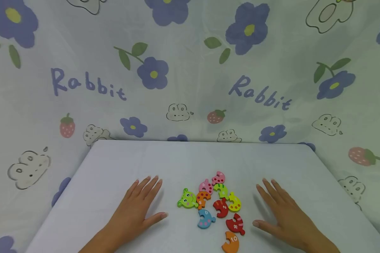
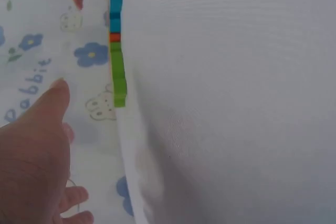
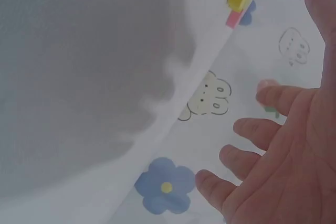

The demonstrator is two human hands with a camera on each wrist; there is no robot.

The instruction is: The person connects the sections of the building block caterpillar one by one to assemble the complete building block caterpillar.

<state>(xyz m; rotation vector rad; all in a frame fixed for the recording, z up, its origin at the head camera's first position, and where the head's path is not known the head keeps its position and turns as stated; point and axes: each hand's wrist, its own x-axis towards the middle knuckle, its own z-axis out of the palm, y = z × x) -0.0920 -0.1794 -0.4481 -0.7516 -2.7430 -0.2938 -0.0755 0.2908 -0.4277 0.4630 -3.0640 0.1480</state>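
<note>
Several coloured, numbered puzzle pieces lie loosely grouped between the hands in the head view. Leftmost is a green caterpillar head piece point(image 1: 187, 199), touching or nearly touching an orange piece point(image 1: 202, 198). Around them lie a blue piece point(image 1: 205, 219), a yellow piece point(image 1: 235, 202), a red piece marked 8 point(image 1: 235, 224), a red piece marked 2 point(image 1: 221, 208), a green piece point(image 1: 221, 190) and two pink ones. An orange piece marked 10 point(image 1: 231, 242) is nearest the front. My left hand point(image 1: 134, 207) and right hand point(image 1: 283, 214) flank the group, fingers extended, holding nothing.
A white table point(image 1: 120, 158) carries the pieces. Behind and around it hangs a pale cloth point(image 1: 190, 91) printed with blue flowers, strawberries, rabbits and the word Rabbit. In the wrist views, several pieces appear edge-on along the tabletop.
</note>
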